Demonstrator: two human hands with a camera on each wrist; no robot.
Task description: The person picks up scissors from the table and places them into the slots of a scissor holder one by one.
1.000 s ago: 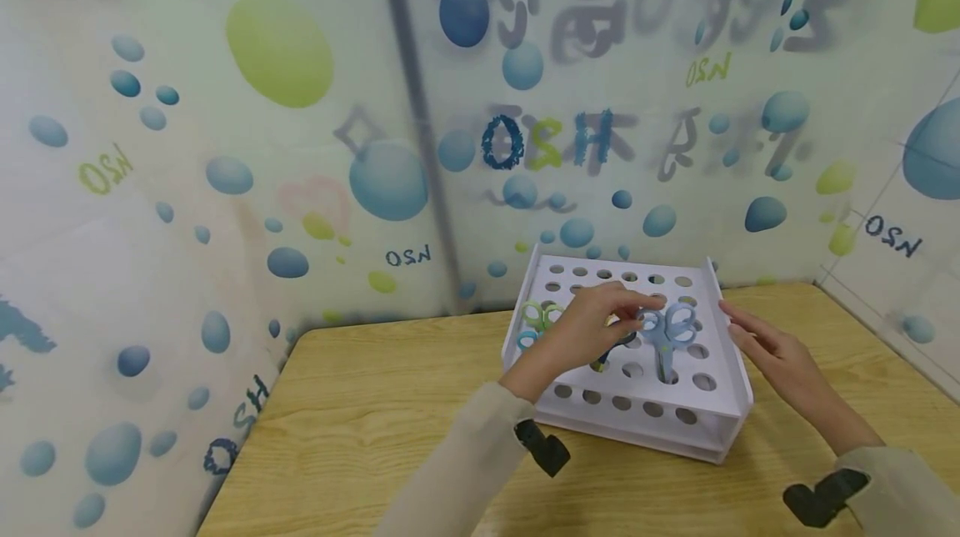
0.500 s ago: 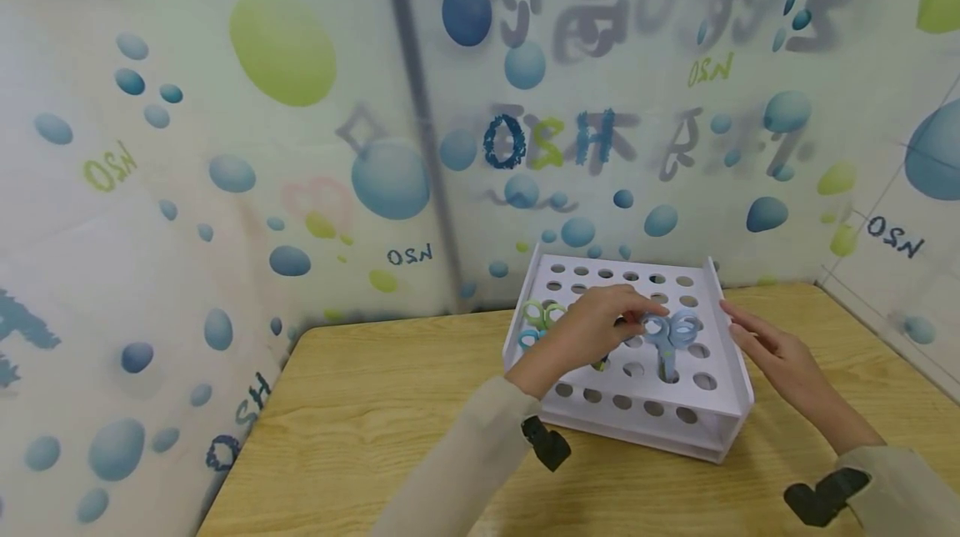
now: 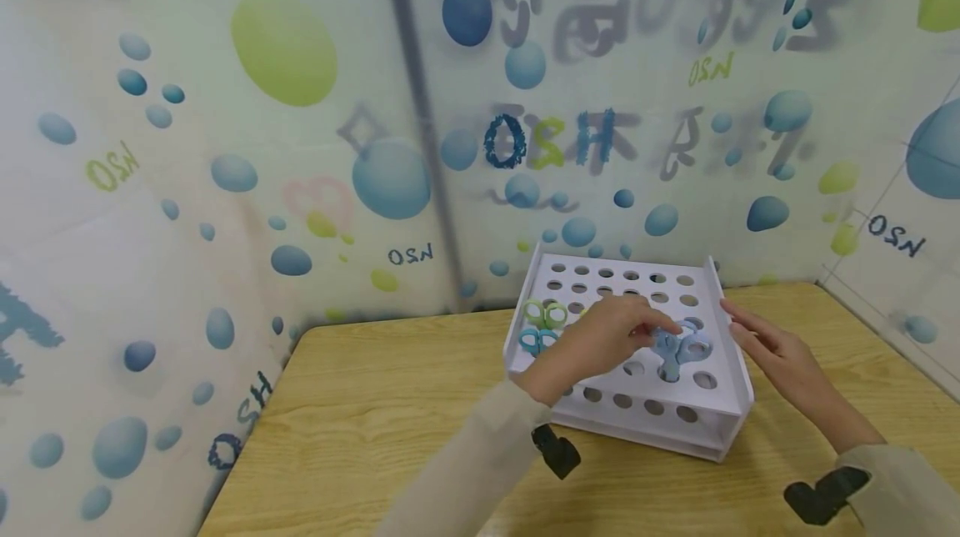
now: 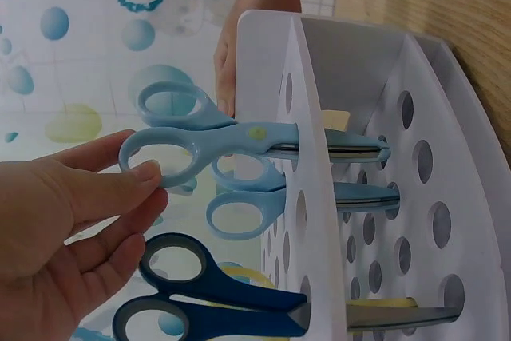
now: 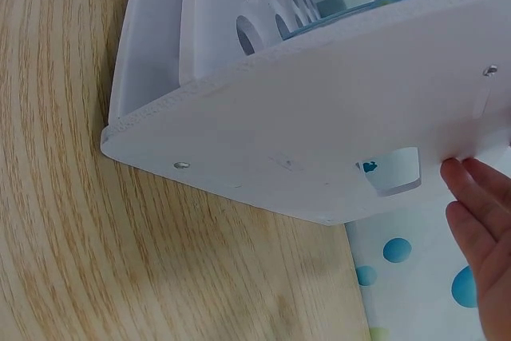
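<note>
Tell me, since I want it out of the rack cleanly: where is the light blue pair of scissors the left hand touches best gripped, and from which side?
Grip the light blue scissors by the handle loops, coming from the rack's open top face. The blades sit through a hole, so only the loops stick out. The left hand already pinches the lower loop there.
</note>
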